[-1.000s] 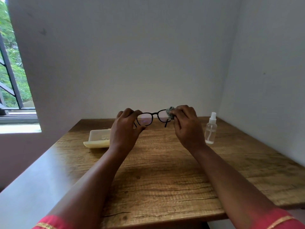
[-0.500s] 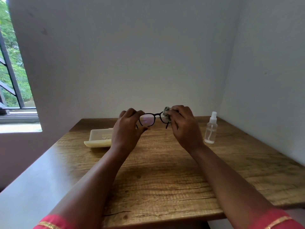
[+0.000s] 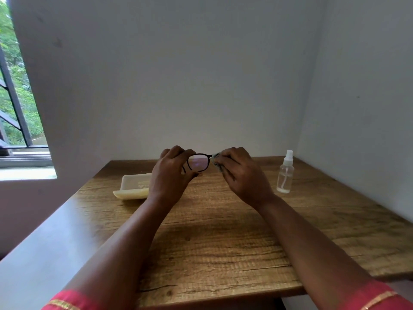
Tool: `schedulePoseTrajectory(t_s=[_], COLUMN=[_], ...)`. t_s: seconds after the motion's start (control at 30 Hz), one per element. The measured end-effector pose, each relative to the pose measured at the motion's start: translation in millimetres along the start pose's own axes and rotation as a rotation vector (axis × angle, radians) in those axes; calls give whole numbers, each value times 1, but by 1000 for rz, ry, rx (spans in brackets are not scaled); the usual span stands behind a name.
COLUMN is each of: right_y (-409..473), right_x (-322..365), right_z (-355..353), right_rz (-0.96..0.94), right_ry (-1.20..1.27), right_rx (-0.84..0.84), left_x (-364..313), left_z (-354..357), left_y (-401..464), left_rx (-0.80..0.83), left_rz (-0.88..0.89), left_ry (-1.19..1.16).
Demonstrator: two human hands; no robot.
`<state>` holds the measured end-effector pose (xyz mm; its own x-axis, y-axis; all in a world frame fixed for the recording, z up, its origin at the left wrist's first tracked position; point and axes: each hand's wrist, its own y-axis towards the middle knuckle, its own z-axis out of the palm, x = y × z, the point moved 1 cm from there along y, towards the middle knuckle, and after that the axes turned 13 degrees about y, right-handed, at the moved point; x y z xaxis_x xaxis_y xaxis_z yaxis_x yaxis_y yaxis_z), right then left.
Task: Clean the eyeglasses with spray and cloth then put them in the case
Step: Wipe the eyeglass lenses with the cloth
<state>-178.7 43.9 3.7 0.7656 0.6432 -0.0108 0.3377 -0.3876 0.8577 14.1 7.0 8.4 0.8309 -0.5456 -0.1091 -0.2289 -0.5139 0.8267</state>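
Black-framed eyeglasses (image 3: 198,162) are held up above the far part of the wooden table (image 3: 223,231). My left hand (image 3: 172,175) pinches the frame's left end. My right hand (image 3: 242,175) presses a small grey cloth (image 3: 216,158) over the right lens, which is hidden behind the cloth and fingers. Only the left lens shows. An open cream glasses case (image 3: 133,186) lies on the table to the left of my left hand. A clear spray bottle (image 3: 285,174) with a white nozzle stands upright to the right of my right hand.
White walls close the table at the back and right. A window (image 3: 17,97) with dark bars is at the far left. The table's left edge meets a pale ledge.
My right hand with the cloth has slid left along the frame, now covering the right lens. The glasses sit slightly higher and closer between both hands.
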Motion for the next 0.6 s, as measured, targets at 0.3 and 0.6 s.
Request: schedulePoseTrajectory(t_s=[0.3, 0.6], right_y=[-2, 0], right_x=[-11, 1], right_z=[-9, 0], right_rz=[97, -14], right_ry=[-69, -31], right_rx=[-134, -9], left_x=[1, 7], left_z=[0, 2], left_y=[1, 1], left_rx=[-35, -40], left_rz=[-20, -37], left_ry=[-15, -15])
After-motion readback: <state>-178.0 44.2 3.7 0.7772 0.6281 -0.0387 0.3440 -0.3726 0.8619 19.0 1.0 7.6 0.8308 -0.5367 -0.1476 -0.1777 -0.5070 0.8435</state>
